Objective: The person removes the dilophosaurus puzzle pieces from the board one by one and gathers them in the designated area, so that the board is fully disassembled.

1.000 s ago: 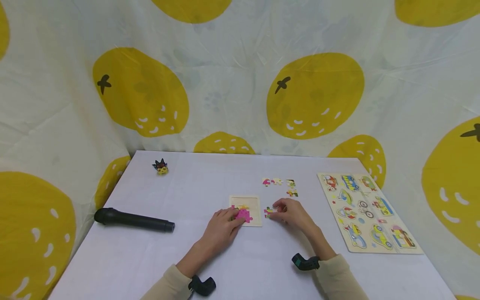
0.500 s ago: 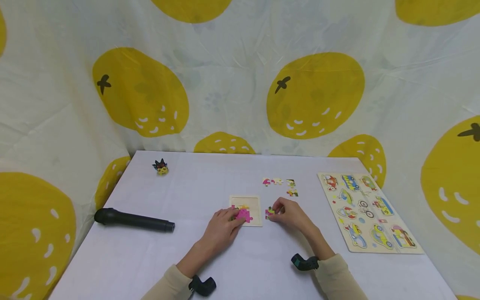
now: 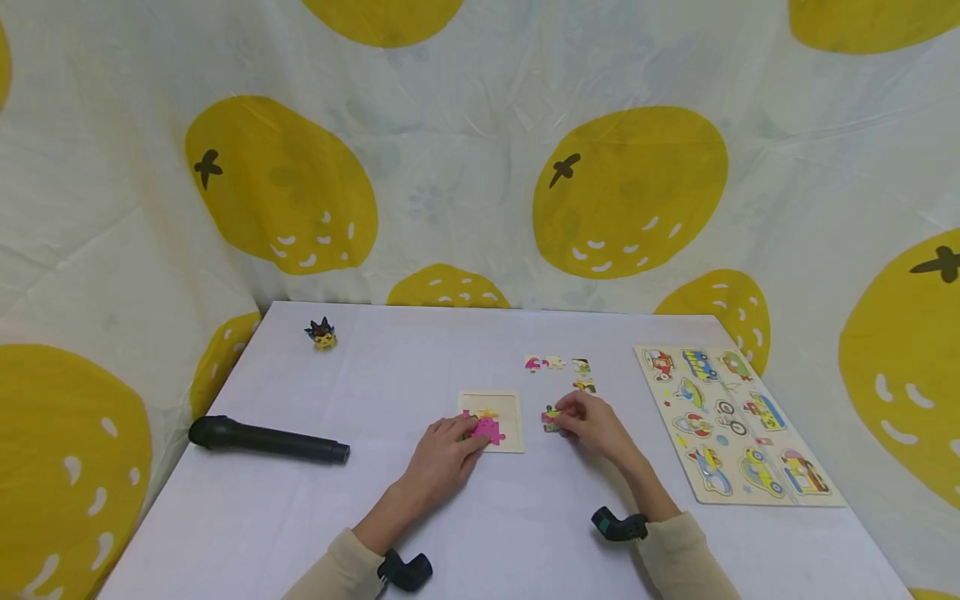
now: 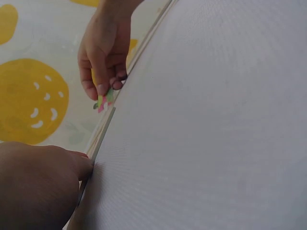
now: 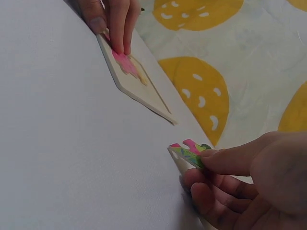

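Observation:
A small puzzle piece (image 3: pixel 551 419) printed pink and green is pinched between the thumb and fingers of my right hand (image 3: pixel 594 423), just right of a square wooden puzzle tray (image 3: pixel 522 429). In the right wrist view the piece (image 5: pixel 191 152) is tilted close over the table, part of it covered by the thumb. My left hand (image 3: pixel 447 450) rests on the tray's near left side. Its straight fingers press on joined pink pieces (image 3: pixel 491 428) inside, while the thumb lies along the tray's edge. Those fingers hide some of the joined pieces; the tray's upper part shows bare wood.
Several loose puzzle pieces (image 3: pixel 555 363) lie behind the right hand. A large wooden vehicle puzzle board (image 3: pixel 678 400) lies at the right. On the left are a black microphone (image 3: pixel 270 440) and, farther back, a small figurine (image 3: pixel 322 334). A patterned curtain (image 3: pixel 465 167) hangs behind.
My right hand has shifted slightly right and away from the tray, with the pinched piece now turned to another angle. The left hand stays in place on the tray.

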A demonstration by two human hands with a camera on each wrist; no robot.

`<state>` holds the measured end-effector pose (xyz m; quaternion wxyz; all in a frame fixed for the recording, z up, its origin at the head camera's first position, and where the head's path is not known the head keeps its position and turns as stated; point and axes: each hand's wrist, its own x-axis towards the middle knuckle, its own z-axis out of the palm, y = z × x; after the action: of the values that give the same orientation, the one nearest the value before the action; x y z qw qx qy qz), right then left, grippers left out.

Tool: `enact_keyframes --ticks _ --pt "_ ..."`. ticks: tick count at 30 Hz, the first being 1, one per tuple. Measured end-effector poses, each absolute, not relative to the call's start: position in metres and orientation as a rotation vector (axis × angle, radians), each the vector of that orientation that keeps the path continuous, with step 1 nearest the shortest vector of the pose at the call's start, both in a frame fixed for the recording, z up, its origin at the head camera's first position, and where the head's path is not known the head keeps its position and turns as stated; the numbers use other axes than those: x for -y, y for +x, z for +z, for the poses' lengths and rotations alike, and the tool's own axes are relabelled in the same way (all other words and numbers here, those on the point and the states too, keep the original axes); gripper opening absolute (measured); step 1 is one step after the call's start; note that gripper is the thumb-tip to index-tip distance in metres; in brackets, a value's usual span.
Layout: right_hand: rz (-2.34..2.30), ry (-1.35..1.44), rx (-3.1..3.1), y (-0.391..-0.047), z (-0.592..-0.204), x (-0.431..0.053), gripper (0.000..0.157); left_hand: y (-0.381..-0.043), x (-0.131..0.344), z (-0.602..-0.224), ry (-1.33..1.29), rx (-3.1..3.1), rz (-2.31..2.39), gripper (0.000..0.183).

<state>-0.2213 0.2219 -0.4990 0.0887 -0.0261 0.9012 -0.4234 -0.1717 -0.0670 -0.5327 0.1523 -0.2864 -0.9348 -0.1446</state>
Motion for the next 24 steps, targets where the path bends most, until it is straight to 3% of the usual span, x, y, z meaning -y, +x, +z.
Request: enact_keyframes --ticks 24 --pt "-1.361 0.236 -2.691 -0.232 -0.505 -0.274 0.031 -0.171 0.066 -0.534 -0.803 2.697 -0.445 0.027"
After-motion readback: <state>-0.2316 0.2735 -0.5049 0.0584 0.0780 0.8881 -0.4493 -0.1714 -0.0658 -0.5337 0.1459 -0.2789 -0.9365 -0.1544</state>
